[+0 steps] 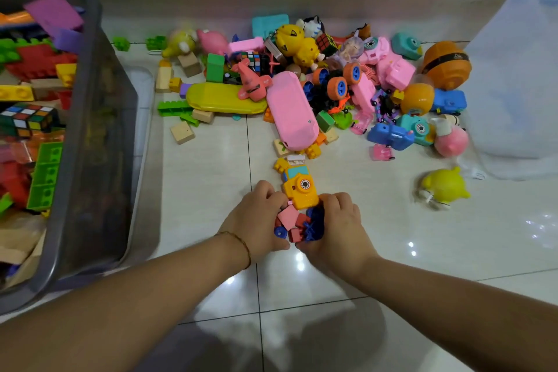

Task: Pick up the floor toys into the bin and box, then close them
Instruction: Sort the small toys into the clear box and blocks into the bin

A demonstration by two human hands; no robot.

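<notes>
Down on the floor, cups small blocks (297, 225) between left grip (256, 217) and right grip (339, 220), both curled round them, yellow toy camera (300, 189) touching at twelve o'clock; needs carrying to grey bin (99, 130) at nine o'clock, nearer the left.

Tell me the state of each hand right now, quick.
Left hand: fingers curled round the small toy pieces (pink, red, blue).
Right hand: curled round the same pieces from the other side.

Two hands (259, 217) (338, 226), two oval cases (225, 98) (291, 112) (yellow, pink).
</notes>
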